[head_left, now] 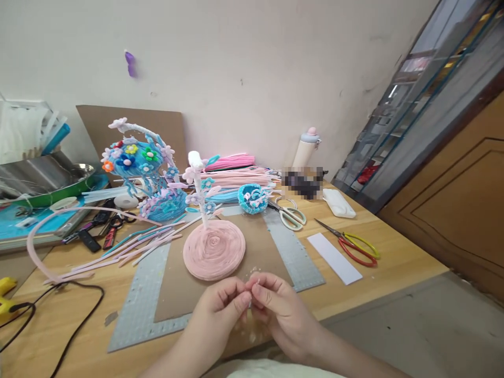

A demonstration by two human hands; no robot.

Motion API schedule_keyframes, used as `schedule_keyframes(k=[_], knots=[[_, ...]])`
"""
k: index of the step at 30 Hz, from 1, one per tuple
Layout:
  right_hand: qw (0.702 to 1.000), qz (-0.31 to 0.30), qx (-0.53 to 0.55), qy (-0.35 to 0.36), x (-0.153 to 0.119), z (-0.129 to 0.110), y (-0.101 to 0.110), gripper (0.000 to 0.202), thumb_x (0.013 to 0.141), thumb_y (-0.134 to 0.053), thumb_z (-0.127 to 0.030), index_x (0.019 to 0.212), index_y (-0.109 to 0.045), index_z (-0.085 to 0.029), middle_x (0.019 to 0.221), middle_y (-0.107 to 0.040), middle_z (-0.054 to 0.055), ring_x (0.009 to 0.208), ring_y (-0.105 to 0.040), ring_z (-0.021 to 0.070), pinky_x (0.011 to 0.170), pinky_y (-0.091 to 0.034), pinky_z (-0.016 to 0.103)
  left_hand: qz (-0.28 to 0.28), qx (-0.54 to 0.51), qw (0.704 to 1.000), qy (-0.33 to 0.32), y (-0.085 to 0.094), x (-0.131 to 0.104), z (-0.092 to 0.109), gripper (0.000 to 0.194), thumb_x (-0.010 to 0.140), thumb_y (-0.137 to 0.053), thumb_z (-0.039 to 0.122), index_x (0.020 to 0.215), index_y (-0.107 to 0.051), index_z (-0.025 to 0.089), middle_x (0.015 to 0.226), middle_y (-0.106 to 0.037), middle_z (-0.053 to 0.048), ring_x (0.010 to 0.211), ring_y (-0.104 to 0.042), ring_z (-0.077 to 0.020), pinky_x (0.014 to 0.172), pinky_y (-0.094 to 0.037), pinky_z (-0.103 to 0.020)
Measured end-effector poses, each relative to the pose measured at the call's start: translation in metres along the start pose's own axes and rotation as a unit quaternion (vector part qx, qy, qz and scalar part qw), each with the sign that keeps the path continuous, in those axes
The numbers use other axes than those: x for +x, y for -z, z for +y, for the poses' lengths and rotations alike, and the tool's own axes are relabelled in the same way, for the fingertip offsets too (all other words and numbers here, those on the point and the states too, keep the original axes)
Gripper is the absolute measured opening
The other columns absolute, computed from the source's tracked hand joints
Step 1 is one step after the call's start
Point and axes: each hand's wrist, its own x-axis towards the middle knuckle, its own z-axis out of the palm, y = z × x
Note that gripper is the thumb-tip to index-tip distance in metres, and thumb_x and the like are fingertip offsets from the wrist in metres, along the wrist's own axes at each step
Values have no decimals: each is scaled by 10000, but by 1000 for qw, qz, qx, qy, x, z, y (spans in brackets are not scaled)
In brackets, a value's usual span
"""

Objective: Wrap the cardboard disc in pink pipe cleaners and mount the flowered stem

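Observation:
Both my hands meet in front of the table's near side, fingertips touching. My left hand [222, 310] pinches with thumb and forefinger, and my right hand [281, 307] pinches right beside it. Tiny clear or whitish bits show at the fingertips, too small to name. Just beyond the hands stands a pink coiled round base [214, 254] with an upright white fuzzy stem [200, 197], which bears small pink and blue flowers and leaves. It rests on a brown cardboard sheet [173, 296] over a grey cutting mat [307, 270].
Behind are a blue flowered pipe-cleaner lamp shape [136, 157], bundled pipe cleaners [236, 176] and a small blue cup shape [252, 199]. At right lie pale-handled scissors [293, 218], red-and-yellow-handled scissors [358, 249] and a white strip [334, 260]. A black cable [79, 328] runs at left.

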Motion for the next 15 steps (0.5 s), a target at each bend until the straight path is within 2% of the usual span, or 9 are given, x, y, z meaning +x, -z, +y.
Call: schedule_keyframes(k=[2, 4, 5, 6, 7, 10, 11, 12, 15], knots=[[997, -1, -73, 17, -1, -7, 10, 262, 665, -834, -410, 760, -724, -191, 631, -575, -41, 499, -405, 55, 470, -302, 174, 11, 38, 999, 5, 0, -1, 3, 424, 788, -607, 547, 602, -505, 180, 541, -424, 49, 542, -359, -109, 537, -285, -225], [971, -23, -235, 34, -1, -24, 26, 224, 685, -803, -385, 773, -734, -191, 640, -608, -22, 527, -467, 85, 501, -361, 196, 36, 69, 997, 16, 3, -2, 4, 447, 775, -611, 575, 596, -511, 177, 544, -409, 50, 540, -352, -108, 529, -270, -220], [935, -25, -351, 48, -1, -36, 38, 207, 708, -773, -383, 777, -738, -191, 663, -633, -3, 575, -525, 118, 549, -413, 222, 48, 80, 995, 23, 6, -2, 3, 459, 770, -609, 593, 599, -515, 177, 538, -401, 53, 528, -344, -105, 518, -259, -218], [877, 3, -474, 76, -1, -51, 53, 211, 742, -721, -403, 763, -738, -193, 673, -647, 13, 622, -571, 153, 589, -448, 248, 59, 87, 994, 27, 9, -2, 2, 468, 767, -609, 606, 604, -520, 177, 538, -400, 53, 521, -337, -103, 510, -249, -216], [810, 98, -568, 107, -2, -67, 71, 267, 799, -633, -455, 779, -734, -208, 673, -657, 21, 640, -602, 180, 611, -474, 273, 67, 92, 993, 26, 13, -2, 0, 472, 765, -610, 613, 611, -527, 175, 540, -399, 54, 517, -328, -100, 504, -240, -215], [698, 292, -638, 145, -5, -118, 136, 345, 885, -456, -435, 976, -684, -192, 951, -686, 124, 861, -640, 289, 754, -491, 393, 79, 93, 993, 12, 23, -1, -4, 469, 765, -623, 606, 610, -554, 169, 549, -378, 58, 515, -289, -91, 493, -226, -213], [669, 324, -654, 145, -6, -132, 157, 329, 864, -474, -412, 966, -677, -175, 1040, -667, 172, 930, -625, 337, 803, -471, 448, 78, 91, 993, 13, 26, 0, -4, 463, 764, -626, 603, 618, -570, 168, 550, -376, 59, 509, -277, -88, 486, -221, -213], [644, 339, -672, 138, -7, -143, 177, 290, 829, -506, -386, 896, -679, -163, 1043, -658, 209, 972, -606, 386, 835, -443, 496, 78, 89, 993, 19, 28, 0, -4, 457, 765, -626, 603, 631, -585, 167, 551, -383, 60, 499, -270, -86, 477, -215, -213], [607, 312, -723, 111, -10, -160, 222, 181, 754, -574, -329, 727, -679, -184, 896, -687, 209, 925, -624, 422, 841, -430, 515, 73, 83, 993, 42, 29, 2, -2, 451, 775, -611, 607, 689, -623, 165, 593, -471, 40, 493, -297, -86, 463, -219, -214]])
